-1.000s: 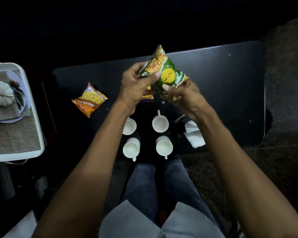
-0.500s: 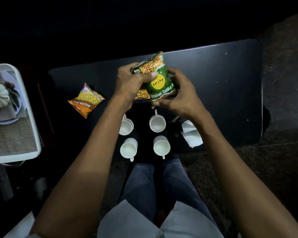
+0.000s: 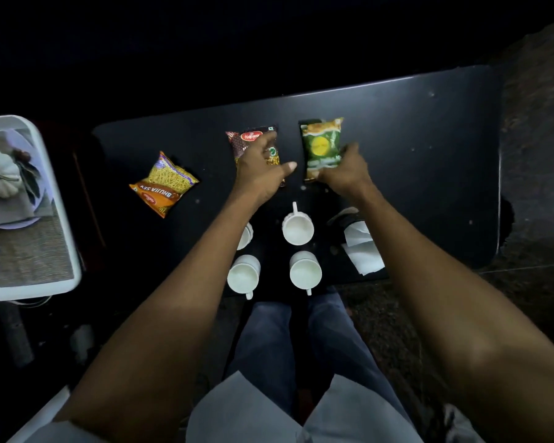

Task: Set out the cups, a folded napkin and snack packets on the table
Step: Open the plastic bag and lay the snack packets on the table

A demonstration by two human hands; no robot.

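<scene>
My left hand point(image 3: 263, 169) presses flat on the brown packet point(image 3: 253, 139), its grip loose and released, while my right hand point(image 3: 344, 172) pinches the near end of the green packet point(image 3: 322, 143) to lay it alongside on the surface point(image 3: 429, 155). The orange packet point(image 3: 163, 185) lies apart, left; four cups point(image 3: 298, 228) and the napkin point(image 3: 363, 255) sit nearer me.

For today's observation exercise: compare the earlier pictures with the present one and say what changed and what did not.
Both packets came down from mid-air onto the table. The left hand now rests on the dark red packet, the right hand on the green packet, side by side. Unchanged: the orange packet, four white cups and the napkin.
</scene>
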